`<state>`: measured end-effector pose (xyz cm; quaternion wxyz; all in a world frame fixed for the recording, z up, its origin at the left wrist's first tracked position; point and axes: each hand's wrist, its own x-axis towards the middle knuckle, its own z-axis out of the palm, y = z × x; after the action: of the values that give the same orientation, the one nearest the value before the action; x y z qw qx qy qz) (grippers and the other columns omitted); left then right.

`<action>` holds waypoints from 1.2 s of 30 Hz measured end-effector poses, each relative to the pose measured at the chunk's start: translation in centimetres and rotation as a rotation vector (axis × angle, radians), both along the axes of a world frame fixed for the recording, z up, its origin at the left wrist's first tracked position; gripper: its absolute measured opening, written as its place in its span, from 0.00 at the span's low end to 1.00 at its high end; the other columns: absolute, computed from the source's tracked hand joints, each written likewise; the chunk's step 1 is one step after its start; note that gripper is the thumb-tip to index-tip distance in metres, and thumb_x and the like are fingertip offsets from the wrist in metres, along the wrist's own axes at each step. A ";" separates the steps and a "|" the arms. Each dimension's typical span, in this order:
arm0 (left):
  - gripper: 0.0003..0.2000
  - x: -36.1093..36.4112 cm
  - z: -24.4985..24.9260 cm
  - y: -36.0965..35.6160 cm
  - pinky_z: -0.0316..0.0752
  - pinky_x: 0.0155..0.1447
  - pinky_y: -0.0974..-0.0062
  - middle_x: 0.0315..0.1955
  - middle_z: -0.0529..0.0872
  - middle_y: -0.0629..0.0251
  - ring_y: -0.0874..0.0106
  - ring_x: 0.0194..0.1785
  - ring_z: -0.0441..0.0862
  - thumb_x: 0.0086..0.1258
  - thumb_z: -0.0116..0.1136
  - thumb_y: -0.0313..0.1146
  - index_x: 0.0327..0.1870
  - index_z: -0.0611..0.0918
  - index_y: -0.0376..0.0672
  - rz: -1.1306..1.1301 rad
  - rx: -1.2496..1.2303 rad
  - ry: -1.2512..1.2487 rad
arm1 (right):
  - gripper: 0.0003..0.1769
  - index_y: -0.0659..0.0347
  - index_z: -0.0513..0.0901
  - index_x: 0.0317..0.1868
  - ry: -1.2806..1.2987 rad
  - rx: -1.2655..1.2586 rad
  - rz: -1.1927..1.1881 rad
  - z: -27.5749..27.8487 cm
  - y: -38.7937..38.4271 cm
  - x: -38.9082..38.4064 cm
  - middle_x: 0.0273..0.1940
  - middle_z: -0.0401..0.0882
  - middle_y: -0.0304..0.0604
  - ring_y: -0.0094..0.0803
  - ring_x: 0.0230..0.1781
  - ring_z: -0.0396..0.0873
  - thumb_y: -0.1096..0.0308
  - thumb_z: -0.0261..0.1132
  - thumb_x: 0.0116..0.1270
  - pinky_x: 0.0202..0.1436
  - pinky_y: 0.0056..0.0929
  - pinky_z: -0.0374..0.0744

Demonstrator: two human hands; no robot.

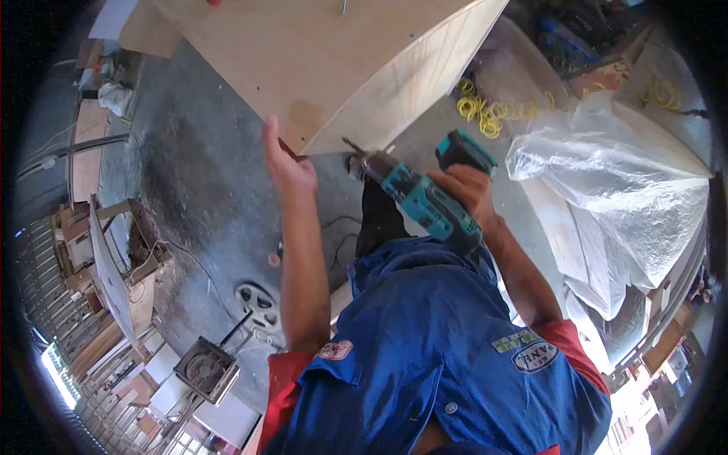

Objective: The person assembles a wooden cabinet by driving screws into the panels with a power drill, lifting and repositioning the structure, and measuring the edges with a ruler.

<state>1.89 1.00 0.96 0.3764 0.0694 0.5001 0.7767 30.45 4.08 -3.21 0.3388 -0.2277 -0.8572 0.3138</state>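
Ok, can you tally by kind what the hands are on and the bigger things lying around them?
cordless drill: 1
plywood cabinet: 1
hands: 2, left hand gripping the plywood cabinet's corner, right hand gripping the cordless drill
plastic sheet: 1
yellow cable tangles: 2
Total: 7

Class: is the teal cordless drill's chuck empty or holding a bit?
Holding one: a thin bit juts from the teal cordless drill toward the pale plywood panel.
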 end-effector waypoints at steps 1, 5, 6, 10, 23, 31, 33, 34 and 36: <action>0.32 0.9 -0.7 -0.6 0.73 0.60 0.64 0.58 0.72 0.56 0.63 0.60 0.74 0.65 0.62 0.38 0.67 0.63 0.37 0.017 0.039 0.239 | 0.25 0.63 0.81 0.47 -0.020 -0.031 0.002 0.0 -0.7 1.1 0.29 0.77 0.46 0.43 0.29 0.78 0.60 0.66 0.47 0.33 0.38 0.75; 0.41 3.2 -2.9 -0.9 0.63 0.69 0.59 0.67 0.60 0.51 0.61 0.70 0.60 0.65 0.63 0.34 0.73 0.49 0.35 0.008 -0.076 1.014 | 0.20 0.66 0.81 0.44 -0.018 -0.101 -0.016 -1.8 -3.7 7.0 0.25 0.75 0.46 0.41 0.25 0.77 0.67 0.67 0.48 0.29 0.36 0.74; 0.41 3.6 -3.4 -0.6 0.63 0.69 0.59 0.67 0.60 0.51 0.61 0.70 0.60 0.65 0.63 0.34 0.73 0.49 0.35 0.008 -0.054 1.005 | 0.20 0.66 0.82 0.44 -0.032 -0.175 -0.010 -2.0 -4.4 8.4 0.27 0.77 0.47 0.41 0.27 0.78 0.67 0.68 0.49 0.31 0.36 0.75; 0.43 3.5 -4.7 0.3 0.70 0.65 0.62 0.65 0.65 0.47 0.59 0.65 0.67 0.63 0.67 0.36 0.72 0.51 0.32 0.189 -0.196 1.065 | 0.20 0.64 0.83 0.45 -0.086 -0.314 -0.008 -3.1 -6.3 13.3 0.33 0.83 0.48 0.42 0.32 0.83 0.66 0.68 0.50 0.36 0.35 0.78; 0.40 3.2 -4.9 -1.2 0.69 0.64 0.62 0.66 0.60 0.43 0.56 0.64 0.67 0.69 0.60 0.35 0.73 0.46 0.32 0.068 -0.213 1.090 | 0.26 0.65 0.80 0.49 0.171 -0.280 -0.116 10.6 2.7 5.1 0.39 0.83 0.46 0.37 0.38 0.84 0.60 0.75 0.51 0.44 0.33 0.79; 0.41 3.2 -4.0 -1.9 0.55 0.71 0.60 0.69 0.55 0.39 0.52 0.72 0.56 0.69 0.57 0.32 0.73 0.42 0.30 -0.030 -0.230 0.971 | 0.26 0.61 0.76 0.53 0.176 -0.093 -0.414 10.8 10.0 -2.0 0.48 0.80 0.44 0.36 0.47 0.80 0.67 0.74 0.54 0.51 0.33 0.76; 0.36 3.2 -1.9 -2.7 0.60 0.68 0.61 0.65 0.64 0.41 0.52 0.68 0.62 0.67 0.56 0.29 0.72 0.51 0.31 -0.053 -0.247 0.938 | 0.23 0.58 0.78 0.52 -0.031 0.380 -0.417 14.0 12.5 -3.3 0.47 0.81 0.43 0.35 0.44 0.81 0.68 0.73 0.55 0.48 0.31 0.77; 0.35 2.8 -1.2 -3.1 0.61 0.66 0.61 0.63 0.67 0.42 0.52 0.66 0.64 0.66 0.56 0.27 0.72 0.54 0.31 -0.055 -0.256 0.928 | 0.22 0.57 0.79 0.51 -0.128 0.579 -0.402 15.0 13.9 -4.1 0.46 0.81 0.43 0.35 0.43 0.81 0.68 0.73 0.55 0.47 0.30 0.77; 0.24 -0.1 -0.3 -5.9 0.68 0.56 0.67 0.54 0.76 0.48 0.59 0.56 0.73 0.64 0.55 0.26 0.63 0.70 0.32 -0.018 -0.281 1.216 | 0.20 0.56 0.80 0.50 -0.020 0.539 -0.325 16.0 16.4 -5.6 0.42 0.83 0.43 0.37 0.40 0.82 0.67 0.73 0.56 0.45 0.29 0.78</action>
<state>1.78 -4.87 0.69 0.0367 0.4533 0.7217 0.5219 24.83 20.45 12.75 0.4242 -0.2668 -0.8653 0.0148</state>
